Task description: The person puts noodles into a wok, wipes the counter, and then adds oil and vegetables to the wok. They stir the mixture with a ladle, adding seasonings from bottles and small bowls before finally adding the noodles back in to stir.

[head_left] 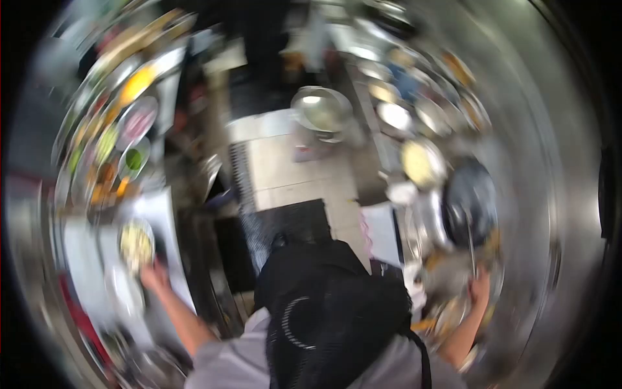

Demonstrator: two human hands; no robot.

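On the left, my left hand is closed at the near rim of a bowl of pale yellowish pieces; motion smears the fingers. A white oblong dish lies just beside that bowl. My right hand grips the end of a long thin metal handle, which looks like a ladle's. It reaches into a dark wok on the right; the head of the tool is too blurred to make out.
Several food bowls, one with chopped greens, line the left counter. A large metal pot stands ahead over the tiled floor. A container of yellow contents sits near the wok. Dark mat lies before me.
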